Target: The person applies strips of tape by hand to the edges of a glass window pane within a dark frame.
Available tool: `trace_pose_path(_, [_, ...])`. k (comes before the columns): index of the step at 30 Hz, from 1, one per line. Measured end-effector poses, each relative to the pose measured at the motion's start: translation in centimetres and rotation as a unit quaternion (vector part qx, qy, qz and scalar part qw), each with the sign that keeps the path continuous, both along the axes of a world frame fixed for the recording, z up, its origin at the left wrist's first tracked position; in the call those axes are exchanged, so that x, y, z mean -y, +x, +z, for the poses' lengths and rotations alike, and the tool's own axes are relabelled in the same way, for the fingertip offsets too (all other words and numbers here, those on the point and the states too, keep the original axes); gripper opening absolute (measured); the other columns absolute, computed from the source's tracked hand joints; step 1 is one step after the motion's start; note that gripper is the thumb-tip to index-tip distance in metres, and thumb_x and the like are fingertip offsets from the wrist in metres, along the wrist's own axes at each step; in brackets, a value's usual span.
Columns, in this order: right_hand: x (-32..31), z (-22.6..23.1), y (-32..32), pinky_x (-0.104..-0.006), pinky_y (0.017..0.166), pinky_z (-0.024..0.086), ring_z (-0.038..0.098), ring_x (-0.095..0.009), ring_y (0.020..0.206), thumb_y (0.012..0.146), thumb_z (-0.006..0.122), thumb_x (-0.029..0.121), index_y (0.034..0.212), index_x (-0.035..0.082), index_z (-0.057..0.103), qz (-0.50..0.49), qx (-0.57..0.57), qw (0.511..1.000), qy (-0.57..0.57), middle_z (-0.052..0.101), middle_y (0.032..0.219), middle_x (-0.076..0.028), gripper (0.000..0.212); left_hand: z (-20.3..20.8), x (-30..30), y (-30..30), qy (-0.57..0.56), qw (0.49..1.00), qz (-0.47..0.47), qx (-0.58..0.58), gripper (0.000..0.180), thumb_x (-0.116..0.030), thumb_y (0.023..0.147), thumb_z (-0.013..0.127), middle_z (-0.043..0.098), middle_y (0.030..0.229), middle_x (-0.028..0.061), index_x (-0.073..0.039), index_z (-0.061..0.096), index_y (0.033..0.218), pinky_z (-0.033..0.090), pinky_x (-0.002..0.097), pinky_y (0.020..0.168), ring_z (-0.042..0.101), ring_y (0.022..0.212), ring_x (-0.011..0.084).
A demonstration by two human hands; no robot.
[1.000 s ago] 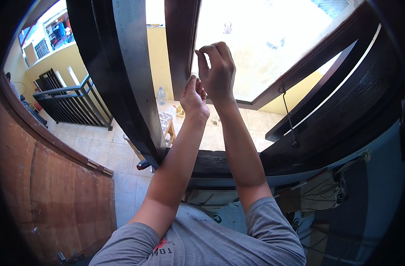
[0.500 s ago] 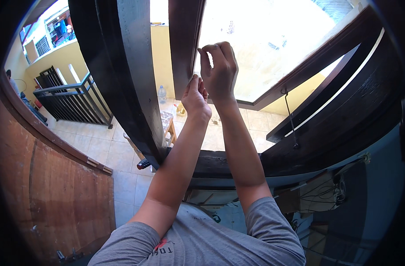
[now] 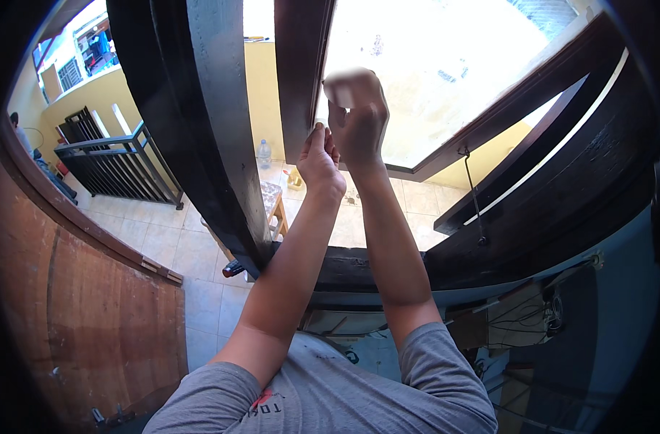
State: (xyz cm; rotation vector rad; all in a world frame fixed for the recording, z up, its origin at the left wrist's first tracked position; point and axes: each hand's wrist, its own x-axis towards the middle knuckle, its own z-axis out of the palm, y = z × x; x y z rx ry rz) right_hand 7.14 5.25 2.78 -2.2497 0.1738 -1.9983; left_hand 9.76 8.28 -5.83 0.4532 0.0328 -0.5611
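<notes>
Both my arms reach up to an open dark-brown window frame (image 3: 295,94) around a bright glass pane (image 3: 424,79). My left hand (image 3: 320,160) is closed in a pinch at the inner edge of the frame's left upright. A small pale bit shows at its fingertips, too small to name. Just above and to the right, my right hand (image 3: 362,119) is curled in front of the pane, its fingertips brought together near the same upright. Motion smears these fingers, and whatever they pinch cannot be made out.
A thick dark post (image 3: 199,130) stands left of my left arm. A thin metal hook stay (image 3: 475,192) hangs from the frame's lower rail at right. Beyond are a stool (image 3: 273,206), a plastic bottle (image 3: 264,154) and a black metal gate (image 3: 120,166). A wooden door (image 3: 105,304) stands lower left.
My right hand's fingers have turned and curled down a little, and are now blurred. My left hand keeps its pinch in nearly the same place.
</notes>
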Motion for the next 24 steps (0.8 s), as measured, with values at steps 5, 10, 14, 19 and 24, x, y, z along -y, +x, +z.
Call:
trace_pose_path(5, [0.2,0.0,0.1,-0.037,0.062,0.05,0.065,-0.024,0.072,0.087,0.08,-0.002,0.09,0.003,0.074,-0.009,0.007,1.0,-0.021,0.064,0.086,-0.008,0.009,-0.5,0.3,0.4,-0.008,1.0,-0.003,0.005,0.012,-0.025,0.098,0.082,0.074,0.093,-0.0072,-0.016,0.076,0.104,0.044,0.0198,0.069,0.063,0.079,0.0014])
trace_pose_path(10, [0.3,-0.1,0.1,-0.0362,0.061,0.05,0.064,-0.023,0.071,0.088,0.079,-0.003,0.09,0.004,0.074,-0.014,0.007,1.0,-0.016,0.064,0.085,-0.008,0.009,-0.4,0.3,0.2,-0.01,1.0,-0.003,0.003,0.012,-0.025,0.098,0.081,0.074,0.094,-0.0069,-0.016,0.076,0.104,0.045,0.0196,0.07,0.064,0.081,0.0017])
trace_pose_path(14, [0.3,-0.1,0.3,-0.0362,0.061,0.049,0.063,-0.023,0.07,0.088,0.079,-0.003,0.09,0.004,0.074,-0.011,0.016,1.0,-0.019,0.064,0.085,-0.008,0.009,-0.3,0.3,0.2,-0.006,1.0,-0.005,-0.001,0.012,-0.025,0.098,0.081,0.075,0.097,-0.0067,-0.016,0.076,0.105,0.045,0.0193,0.073,0.066,0.085,0.0022])
trace_pose_path(19, [0.1,-0.1,0.4,-0.0361,0.061,0.049,0.062,-0.023,0.069,0.088,0.079,-0.002,0.091,0.004,0.074,-0.021,0.016,1.0,-0.016,0.063,0.085,-0.008,0.009,0.3,-0.1,-0.1,-0.003,1.0,0.004,0.002,0.013,-0.024,0.098,0.081,0.075,0.099,-0.0059,-0.016,0.076,0.106,0.047,0.0197,0.076,0.068,0.088,0.0028])
trace_pose_path(24, [0.3,-0.2,0.5,-0.0355,0.06,0.049,0.062,-0.022,0.069,0.087,0.081,-0.001,0.09,0.004,0.073,-0.015,0.02,1.0,-0.018,0.063,0.084,-0.007,0.009,0.6,-0.1,-0.1,-0.025,1.0,0.006,0.011,0.012,-0.023,0.099,0.081,0.075,0.099,-0.0052,-0.015,0.076,0.106,0.046,0.0197,0.074,0.068,0.088,0.0026])
